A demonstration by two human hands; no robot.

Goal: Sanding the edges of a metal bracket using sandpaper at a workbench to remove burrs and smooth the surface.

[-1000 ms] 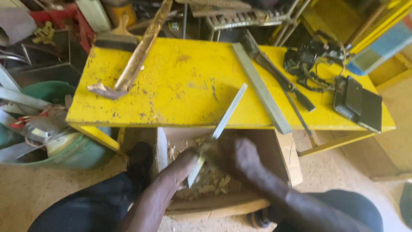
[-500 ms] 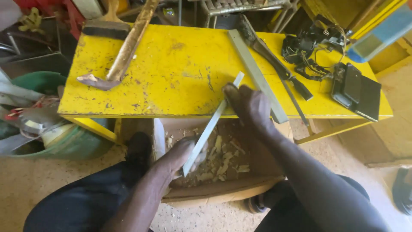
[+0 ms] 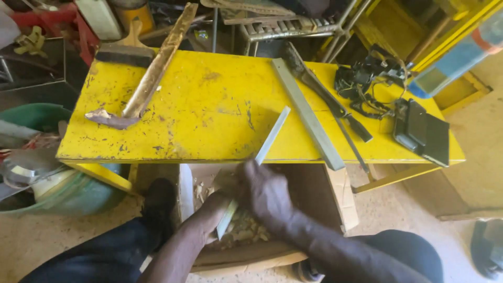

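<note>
Right hand (image 3: 270, 191) closes over the middle of a pale wooden strip (image 3: 262, 157), which slants from the yellow counter (image 3: 209, 105) down into an open box of shavings (image 3: 246, 230). Left hand (image 3: 220, 207) grips the strip's lower end. A hammer (image 3: 144, 86) and metal bar (image 3: 306, 112) lie on the counter.

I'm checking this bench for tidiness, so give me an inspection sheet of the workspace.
Surface: yellow table, paint scratched and chipped.
Job's things: pale flat strip, slanting from the table edge down over a box of wood shavings.
Clutter: adze-like tool, brush, grey metal bar, long dark tool, black case.
Hands: left hand and right hand both grip the strip.
Cables: black tangle at the table's far right.
Surroundings: green basin, sandy floor.
</note>
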